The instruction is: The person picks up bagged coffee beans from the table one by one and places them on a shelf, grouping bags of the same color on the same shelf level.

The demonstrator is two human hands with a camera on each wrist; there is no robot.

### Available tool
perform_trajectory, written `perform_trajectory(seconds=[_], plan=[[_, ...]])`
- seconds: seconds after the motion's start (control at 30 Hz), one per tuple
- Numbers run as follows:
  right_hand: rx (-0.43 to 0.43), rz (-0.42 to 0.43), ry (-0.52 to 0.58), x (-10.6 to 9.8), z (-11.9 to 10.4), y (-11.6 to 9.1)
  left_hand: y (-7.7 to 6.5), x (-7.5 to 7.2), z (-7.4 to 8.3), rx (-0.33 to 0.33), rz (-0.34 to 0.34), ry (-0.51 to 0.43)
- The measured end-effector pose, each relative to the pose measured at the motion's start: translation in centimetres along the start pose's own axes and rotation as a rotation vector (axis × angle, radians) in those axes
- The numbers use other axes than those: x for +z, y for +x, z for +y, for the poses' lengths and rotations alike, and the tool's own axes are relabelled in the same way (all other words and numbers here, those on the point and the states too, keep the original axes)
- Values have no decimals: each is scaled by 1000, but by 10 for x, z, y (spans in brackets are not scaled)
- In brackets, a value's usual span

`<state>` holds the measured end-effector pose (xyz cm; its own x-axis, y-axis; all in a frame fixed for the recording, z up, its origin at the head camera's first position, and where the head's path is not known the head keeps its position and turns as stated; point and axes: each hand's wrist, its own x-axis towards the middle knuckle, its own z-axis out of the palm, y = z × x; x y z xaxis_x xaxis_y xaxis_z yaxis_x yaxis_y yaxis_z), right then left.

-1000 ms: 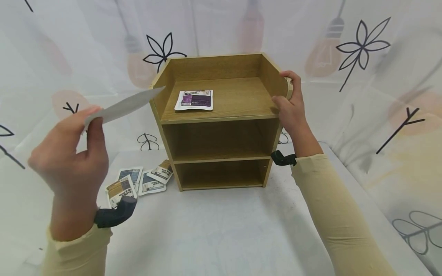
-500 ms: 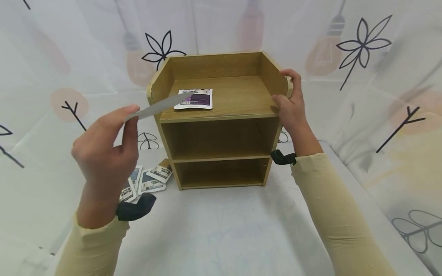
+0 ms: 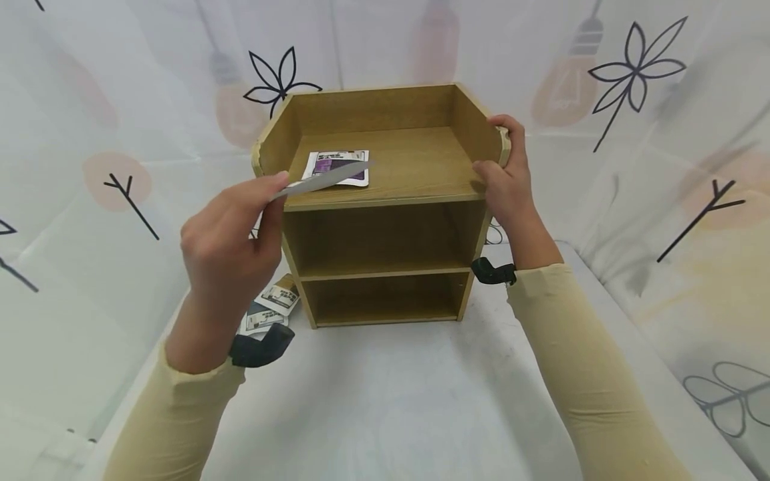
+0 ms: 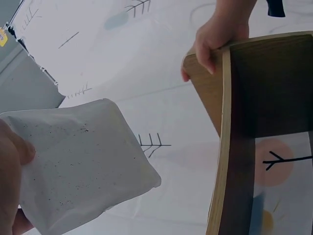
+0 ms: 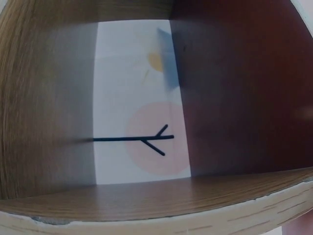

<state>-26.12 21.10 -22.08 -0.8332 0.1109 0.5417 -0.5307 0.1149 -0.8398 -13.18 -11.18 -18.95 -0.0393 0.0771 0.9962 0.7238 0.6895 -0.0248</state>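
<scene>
Left grip (image 3: pixel 233 237) pinches a packet (image 4: pixel 93 156) whose speckled face shows only in the left wrist view.

No word, brand or number can be made out: dark lettering, too small to read, marks the purple-labelled packet (image 3: pixel 329 162) lying on the top tier of the wooden shelf unit (image 3: pixel 415 153), and similarly illegible print runs across a brown-labelled packet (image 3: pixel 281 296) and a blue-labelled packet (image 3: pixel 263 320) beside the unit's lower left corner.
</scene>
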Motion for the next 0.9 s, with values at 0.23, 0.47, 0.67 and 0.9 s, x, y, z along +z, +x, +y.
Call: perform_trajectory(seconds=[0.23,0.47,0.67,0.9], plan=[[-4,-3,10,1,-1,1,2,9,4,25,-67,-39],[-5,-7,12,1,1,1,4,20,4,90,-101,-51],[2,-9,4,0,1,1,3,30,4,125,-106,-53],[0,-9,1,0,1,0,1,41,3,165,-153,-51]])
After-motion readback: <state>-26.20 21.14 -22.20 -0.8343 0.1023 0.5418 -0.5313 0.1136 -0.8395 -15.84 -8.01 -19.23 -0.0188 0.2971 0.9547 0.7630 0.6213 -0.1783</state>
